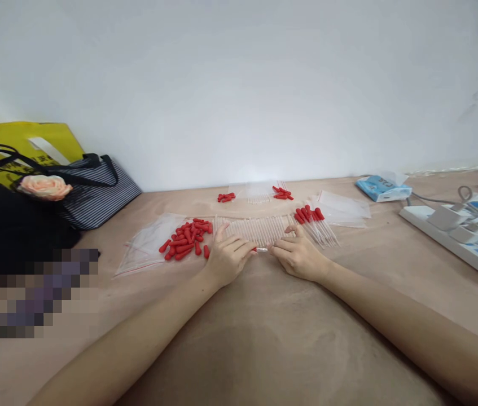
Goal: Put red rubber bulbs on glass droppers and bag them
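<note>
Head view: left fingers (239, 247) and right fingers (283, 246) grip one dropper (261, 249) beside open tabletop (259, 332).

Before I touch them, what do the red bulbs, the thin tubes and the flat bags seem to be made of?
The red bulbs: probably rubber or soft plastic, rather matte; evenly coloured and opaque. The thin tubes: glass or clear plastic, I cannot tell which; glossy, see-through, with bright streaks. The flat bags: likely thin plastic film; translucent, whitish.

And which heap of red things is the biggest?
The red dropper bulbs heaped beside the left hand; the two back clusters and the bunch beside the right hand show far fewer.
</note>
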`<control>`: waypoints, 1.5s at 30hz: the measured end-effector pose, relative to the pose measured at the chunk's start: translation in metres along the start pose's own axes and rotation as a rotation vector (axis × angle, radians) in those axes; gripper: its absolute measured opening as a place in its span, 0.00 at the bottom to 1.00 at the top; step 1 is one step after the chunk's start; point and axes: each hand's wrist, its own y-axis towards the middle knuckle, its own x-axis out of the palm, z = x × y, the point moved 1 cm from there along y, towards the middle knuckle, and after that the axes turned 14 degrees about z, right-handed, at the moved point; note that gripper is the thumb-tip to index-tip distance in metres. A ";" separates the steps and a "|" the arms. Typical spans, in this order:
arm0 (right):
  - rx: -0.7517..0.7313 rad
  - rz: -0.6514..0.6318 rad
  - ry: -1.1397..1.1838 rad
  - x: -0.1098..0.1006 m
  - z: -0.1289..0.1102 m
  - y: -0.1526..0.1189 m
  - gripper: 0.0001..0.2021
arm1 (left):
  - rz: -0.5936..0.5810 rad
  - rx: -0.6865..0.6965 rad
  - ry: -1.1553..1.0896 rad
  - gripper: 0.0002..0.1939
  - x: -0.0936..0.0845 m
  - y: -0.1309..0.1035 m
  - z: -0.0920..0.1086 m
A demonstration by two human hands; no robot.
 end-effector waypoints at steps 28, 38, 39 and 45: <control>-0.047 0.080 0.043 -0.001 0.000 0.000 0.12 | -0.067 -0.091 -0.191 0.09 0.000 -0.002 -0.004; -0.089 0.072 0.036 -0.001 0.004 0.001 0.10 | -0.158 -0.091 -0.284 0.08 0.001 -0.001 -0.006; -0.090 0.071 0.036 -0.001 0.004 0.000 0.11 | -0.144 -0.085 -0.274 0.08 0.001 -0.001 -0.006; -0.075 0.033 0.013 0.001 0.003 -0.002 0.11 | -0.104 -0.026 -0.221 0.09 0.003 -0.003 -0.005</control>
